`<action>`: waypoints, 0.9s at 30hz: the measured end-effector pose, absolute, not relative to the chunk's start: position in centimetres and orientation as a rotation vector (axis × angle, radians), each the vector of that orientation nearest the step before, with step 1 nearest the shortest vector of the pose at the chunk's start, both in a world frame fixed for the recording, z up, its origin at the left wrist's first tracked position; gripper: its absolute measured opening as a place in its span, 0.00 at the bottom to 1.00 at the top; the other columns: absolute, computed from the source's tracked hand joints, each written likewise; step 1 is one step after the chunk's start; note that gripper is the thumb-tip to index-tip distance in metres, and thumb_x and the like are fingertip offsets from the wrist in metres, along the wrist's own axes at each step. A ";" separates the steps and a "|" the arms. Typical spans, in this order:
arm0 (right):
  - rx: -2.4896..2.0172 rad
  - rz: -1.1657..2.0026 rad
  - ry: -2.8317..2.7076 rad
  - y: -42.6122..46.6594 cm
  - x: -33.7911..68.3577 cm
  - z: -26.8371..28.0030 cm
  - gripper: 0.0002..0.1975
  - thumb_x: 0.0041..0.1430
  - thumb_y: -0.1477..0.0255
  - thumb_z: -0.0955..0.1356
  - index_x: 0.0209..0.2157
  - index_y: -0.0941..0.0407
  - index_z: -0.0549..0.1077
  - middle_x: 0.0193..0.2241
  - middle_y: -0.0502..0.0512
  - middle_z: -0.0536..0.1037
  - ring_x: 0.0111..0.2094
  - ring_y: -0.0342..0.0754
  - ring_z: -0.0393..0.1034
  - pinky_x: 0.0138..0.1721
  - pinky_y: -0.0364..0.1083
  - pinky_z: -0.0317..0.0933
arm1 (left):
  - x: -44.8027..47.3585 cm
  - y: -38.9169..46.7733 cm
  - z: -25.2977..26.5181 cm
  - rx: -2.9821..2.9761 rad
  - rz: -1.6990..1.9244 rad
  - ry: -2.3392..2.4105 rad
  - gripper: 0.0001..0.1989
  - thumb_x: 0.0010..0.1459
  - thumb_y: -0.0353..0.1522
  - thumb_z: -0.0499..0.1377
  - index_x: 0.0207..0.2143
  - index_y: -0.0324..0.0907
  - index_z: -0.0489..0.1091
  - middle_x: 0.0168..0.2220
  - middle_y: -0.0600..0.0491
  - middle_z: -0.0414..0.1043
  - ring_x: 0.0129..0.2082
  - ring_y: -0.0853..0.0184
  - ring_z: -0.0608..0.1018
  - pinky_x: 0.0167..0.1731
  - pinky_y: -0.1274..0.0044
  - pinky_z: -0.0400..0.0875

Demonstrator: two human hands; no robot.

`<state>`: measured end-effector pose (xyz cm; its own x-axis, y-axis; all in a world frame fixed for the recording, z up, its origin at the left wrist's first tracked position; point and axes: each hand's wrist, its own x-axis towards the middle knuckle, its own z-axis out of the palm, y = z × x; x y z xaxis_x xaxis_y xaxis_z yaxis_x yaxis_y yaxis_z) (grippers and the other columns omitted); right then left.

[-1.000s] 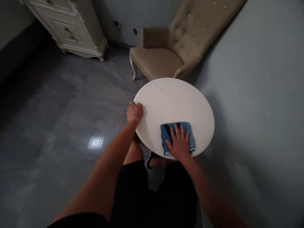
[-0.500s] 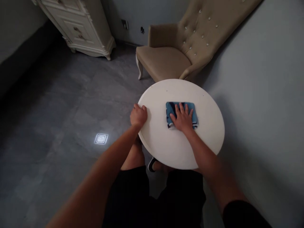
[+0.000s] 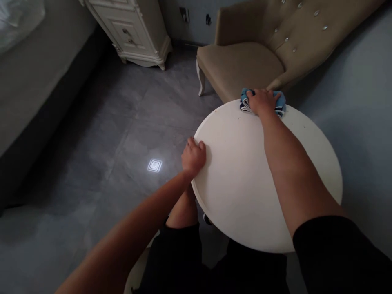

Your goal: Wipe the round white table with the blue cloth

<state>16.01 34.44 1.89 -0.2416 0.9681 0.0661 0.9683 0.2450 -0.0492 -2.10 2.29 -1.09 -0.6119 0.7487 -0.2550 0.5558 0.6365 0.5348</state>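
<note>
A round white table (image 3: 245,175) stands before my knees. My left hand (image 3: 194,156) is closed round its left rim, with the thumb on top. At the far rim, my right hand (image 3: 262,101) lies over a folded blue cloth (image 3: 280,107) with dark and white stripes and presses it against the edge. The fingers curl over the cloth and their tips are partly hidden. Part of the cloth reaches past the rim, close to the armchair seat. A few small dark specks show on the tabletop.
A tan tufted armchair (image 3: 245,61) stands just behind the table. Further back is a white drawer cabinet (image 3: 131,36). On the left is a bed or sofa-like grey block (image 3: 45,81). A grey wall (image 3: 364,134) runs along the right, and a bright square light patch (image 3: 154,165) shows on the floor.
My right hand has moved the cloth from the middle of the tabletop forward to the far rim, and the cloth is now bunched. My left hand stays on the left rim. The view has shifted.
</note>
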 end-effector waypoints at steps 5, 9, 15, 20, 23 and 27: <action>-1.826 -0.002 -2.466 32.6 16.8 1.6 0.38 0.82 0.53 0.51 0.79 0.60 0.62 0.78 0.75 0.59 0.79 0.79 0.44 0.70 0.91 0.36 | -2.1 2.3 -1.2 1.018 0.570 2.389 0.21 0.79 0.40 0.49 0.65 0.39 0.68 0.61 0.31 0.81 0.61 0.43 0.84 0.59 0.59 0.77; -1.864 0.000 -2.488 25.9 17.9 2.1 0.39 0.81 0.53 0.53 0.83 0.59 0.54 0.83 0.69 0.48 0.81 0.80 0.39 0.73 0.88 0.35 | -1.9 2.3 -1.0 1.020 0.576 2.392 0.21 0.78 0.41 0.49 0.63 0.40 0.69 0.60 0.31 0.82 0.60 0.43 0.84 0.58 0.58 0.77; -1.790 -0.028 -2.535 8.1 21.3 2.4 0.37 0.81 0.55 0.57 0.82 0.58 0.58 0.83 0.64 0.50 0.82 0.78 0.41 0.77 0.84 0.37 | -1.5 1.7 -0.2 1.047 0.612 2.405 0.23 0.77 0.41 0.49 0.63 0.37 0.69 0.58 0.28 0.82 0.60 0.40 0.85 0.58 0.56 0.77; -1.745 -0.041 -2.596 -9.1 25.0 1.2 0.36 0.79 0.56 0.60 0.81 0.57 0.61 0.83 0.61 0.50 0.83 0.76 0.40 0.79 0.81 0.39 | -1.4 1.2 0.2 1.058 0.628 2.400 0.24 0.77 0.40 0.48 0.65 0.34 0.67 0.60 0.28 0.81 0.61 0.39 0.83 0.60 0.56 0.76; -1.709 -0.034 -2.562 -16.3 26.9 -0.3 0.36 0.77 0.52 0.63 0.81 0.45 0.62 0.82 0.50 0.51 0.83 0.71 0.41 0.81 0.80 0.41 | -1.4 1.1 0.1 1.052 0.637 2.395 0.23 0.77 0.40 0.49 0.64 0.35 0.68 0.60 0.28 0.80 0.62 0.40 0.83 0.60 0.56 0.75; -1.704 -0.015 -2.548 -18.3 27.5 -1.0 0.39 0.73 0.49 0.66 0.81 0.38 0.59 0.82 0.45 0.53 0.83 0.70 0.43 0.80 0.81 0.43 | -1.3 1.0 0.2 1.043 0.645 2.387 0.23 0.78 0.41 0.49 0.64 0.36 0.68 0.61 0.28 0.80 0.62 0.41 0.83 0.60 0.58 0.75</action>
<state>27.50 -18.29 -1.04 -0.3803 0.9223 0.0687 0.9230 0.3832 -0.0341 -1.30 0.98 0.17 -0.6105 0.7621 -0.2157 0.5497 0.6038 0.5772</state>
